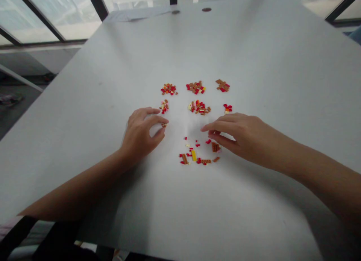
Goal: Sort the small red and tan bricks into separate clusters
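Note:
Between the thumb and index fingertip of my left hand (142, 131) is a small brown toy brick (164, 125). Just beyond these fingers lies a small pile of pink, red and brown bricks (164, 106). My right hand (239, 129) hovers low over the table, its index finger stretched out and its thumb a little apart, with nothing visible in its grasp. Below its fingertips are a red brick (208, 141) and a brown plate piece (216, 147). Nearer to me, loose pieces are scattered, among them a yellow brick (193, 155) and a long brown plate (205, 161).
Sorted piles stand farther back: small mixed bricks (169, 89), brown and red bricks (196, 87), flat brown pieces (222, 85), a mixed heap (199, 107) and a few red bricks (228, 108). The white table (180, 216) reaches toward windows, with papers (135, 14) at its far edge.

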The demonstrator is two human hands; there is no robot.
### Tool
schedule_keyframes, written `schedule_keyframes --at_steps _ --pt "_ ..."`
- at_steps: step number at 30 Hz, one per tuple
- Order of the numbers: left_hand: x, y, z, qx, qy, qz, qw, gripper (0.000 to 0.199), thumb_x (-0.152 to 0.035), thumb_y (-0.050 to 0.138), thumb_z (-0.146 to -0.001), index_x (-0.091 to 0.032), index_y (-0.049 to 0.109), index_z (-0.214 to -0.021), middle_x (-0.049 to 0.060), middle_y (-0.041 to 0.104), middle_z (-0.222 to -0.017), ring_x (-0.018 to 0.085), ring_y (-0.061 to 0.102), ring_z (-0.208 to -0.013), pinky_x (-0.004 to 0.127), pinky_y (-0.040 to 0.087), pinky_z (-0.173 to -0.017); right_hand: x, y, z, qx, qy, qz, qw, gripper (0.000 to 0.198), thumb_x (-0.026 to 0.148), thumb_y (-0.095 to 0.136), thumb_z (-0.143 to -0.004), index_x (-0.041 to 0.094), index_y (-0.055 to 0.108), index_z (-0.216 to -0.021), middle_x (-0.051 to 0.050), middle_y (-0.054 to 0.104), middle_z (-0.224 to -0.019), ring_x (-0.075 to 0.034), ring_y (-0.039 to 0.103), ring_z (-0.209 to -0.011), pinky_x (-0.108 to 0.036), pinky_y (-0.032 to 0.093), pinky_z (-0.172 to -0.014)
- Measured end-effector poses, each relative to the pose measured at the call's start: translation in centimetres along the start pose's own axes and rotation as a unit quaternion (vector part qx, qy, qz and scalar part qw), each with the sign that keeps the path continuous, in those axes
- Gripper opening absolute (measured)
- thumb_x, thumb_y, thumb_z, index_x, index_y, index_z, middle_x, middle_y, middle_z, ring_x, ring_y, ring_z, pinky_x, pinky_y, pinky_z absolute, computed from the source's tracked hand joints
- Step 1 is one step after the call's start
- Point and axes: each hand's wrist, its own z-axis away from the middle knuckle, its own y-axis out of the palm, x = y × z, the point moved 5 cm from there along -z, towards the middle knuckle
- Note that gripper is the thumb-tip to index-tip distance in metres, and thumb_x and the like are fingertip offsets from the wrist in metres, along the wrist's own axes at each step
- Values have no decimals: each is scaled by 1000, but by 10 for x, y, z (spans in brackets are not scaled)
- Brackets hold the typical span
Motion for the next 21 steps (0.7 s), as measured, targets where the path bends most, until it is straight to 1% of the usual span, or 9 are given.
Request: schedule_keyframes --at_steps 4,7,10,13,16,18,21 --pt "-1 3 -3 -10 16 17 1000 15 -20 66 -84 -24 72 -97 7 70 -115 27 64 -113 48 48 -103 1 11 1 45 -32 -12 998 23 14 54 -93 18 75 -100 -9 76 -88 -22 69 -79 -36 51 -75" --pt "-8 1 -5 -4 48 29 998 13 -21 66 -85 -25 71 -96 7 70 -116 25 65 -114 45 49 -102 3 13 0 38 -46 -30 998 23 16 53 -95 18 75 -101 -9 76 -91 -22 68 -80 -37 50 -77" --pt "-18 -2 -6 7 99 47 994 10 -22 69 -83 -27 71 -92 5 70 -117 24 64 -116 45 48 -105 6 13 0 31 -65 -62 995 19 17 57 -95 19 75 -97 -8 75 -91 -20 67 -80 -36 48 -77" --pt "-30 -3 -5 39 172 78 981 7 -27 72 -82 -29 72 -89 4 70 -118 24 65 -116 46 47 -106 10 17 -1 51 -88 -112 988 12 19 63 -92 20 74 -89 -5 74 -89 -18 67 -80 -33 46 -76" --pt "-40 -3 -1 83 235 110 962 9 -32 73 -84 -30 72 -93 5 69 -121 23 64 -119 43 47 -107 12 21 -1 66 -92 -124 986 8 22 65 -91 21 72 -87 -4 73 -89 -18 67 -81 -34 44 -77" --pt "-44 -1 4 107 258 115 953 12 -34 74 -86 -30 72 -97 5 68 -125 22 62 -122 42 45 -110 10 22 -1 71 -90 -120 986 10 23 64 -92 22 72 -88 -4 73 -90 -18 67 -82 -35 43 -78" --pt "-47 1 8 125 265 106 950 13 -35 73 -88 -33 71 -100 4 68 -128 22 60 -125 43 43 -112 6 22 0 77 -77 -104 989 16 21 58 -93 22 73 -87 -5 74 -90 -18 67 -81 -35 43 -78"
